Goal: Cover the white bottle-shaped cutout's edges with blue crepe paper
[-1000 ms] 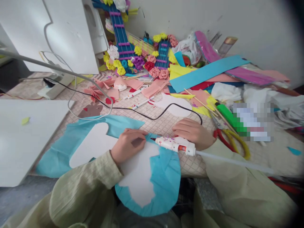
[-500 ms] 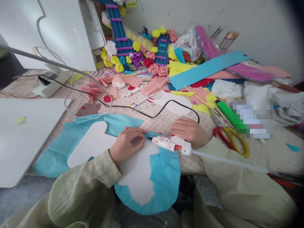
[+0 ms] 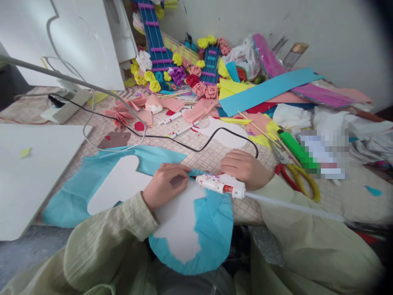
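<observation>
My right hand [image 3: 245,167] is wrapped round a white hot glue gun [image 3: 211,183] spotted with coloured glue. A long clear glue stick [image 3: 291,205] sticks out of its back end. Its dark nozzle points left, close to the fingertips of my left hand [image 3: 166,184]. Those fingers are pinched at the far edge of a guitar-shaped white board [image 3: 181,221], on the blue crepe paper there. Blue crepe paper [image 3: 215,233] is folded over the board's rounded near edge. More of this paper lies spread under the board's narrow left part, and the board's near end overhangs the table edge.
Red-and-yellow scissors [image 3: 299,180] and a green-handled cutter [image 3: 297,149] lie to the right. A black cord [image 3: 184,144] crosses the table behind my hands. Paper-flowered blue guitars [image 3: 210,65] stand at the back. A white board [image 3: 37,176] lies left.
</observation>
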The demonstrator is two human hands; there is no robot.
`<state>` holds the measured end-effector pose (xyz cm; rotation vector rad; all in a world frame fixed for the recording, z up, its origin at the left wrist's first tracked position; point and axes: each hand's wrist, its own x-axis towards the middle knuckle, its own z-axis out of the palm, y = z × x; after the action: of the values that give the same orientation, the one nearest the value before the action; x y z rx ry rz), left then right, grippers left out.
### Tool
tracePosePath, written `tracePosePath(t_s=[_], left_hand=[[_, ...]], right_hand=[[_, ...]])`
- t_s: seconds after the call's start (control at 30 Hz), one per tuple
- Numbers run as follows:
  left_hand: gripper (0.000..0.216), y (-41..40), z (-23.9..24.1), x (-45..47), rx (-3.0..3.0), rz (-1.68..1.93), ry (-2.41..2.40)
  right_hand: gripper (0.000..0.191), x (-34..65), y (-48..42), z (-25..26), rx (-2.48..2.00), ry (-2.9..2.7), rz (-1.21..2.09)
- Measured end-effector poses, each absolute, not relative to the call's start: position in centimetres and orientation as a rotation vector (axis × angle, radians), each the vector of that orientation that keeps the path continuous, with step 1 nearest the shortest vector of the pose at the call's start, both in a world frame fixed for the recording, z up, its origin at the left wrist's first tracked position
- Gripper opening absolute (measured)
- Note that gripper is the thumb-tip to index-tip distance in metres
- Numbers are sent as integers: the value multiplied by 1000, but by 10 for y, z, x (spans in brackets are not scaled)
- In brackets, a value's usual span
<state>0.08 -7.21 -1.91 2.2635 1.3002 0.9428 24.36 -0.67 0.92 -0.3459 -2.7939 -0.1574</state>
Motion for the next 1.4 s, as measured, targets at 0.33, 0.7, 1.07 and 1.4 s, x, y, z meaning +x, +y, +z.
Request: tracePosePath(t_s=[0.33, 0.7, 1.07, 1.4], left_hand=[[7, -72, -20, 0, 2259, 928, 1309], [7, -73, -23, 0, 2267, 948, 1294], [8, -71, -21, 0, 2287, 948, 1304], [9, -74, -23, 1, 2398, 940, 1274]], right_hand=[[33, 242, -6, 12, -359, -2815, -161], [30, 243, -7, 17, -378, -2839, -208], [29, 241, -12, 29, -519, -2937, -210], [26, 237, -15, 49, -609, -3075, -131]])
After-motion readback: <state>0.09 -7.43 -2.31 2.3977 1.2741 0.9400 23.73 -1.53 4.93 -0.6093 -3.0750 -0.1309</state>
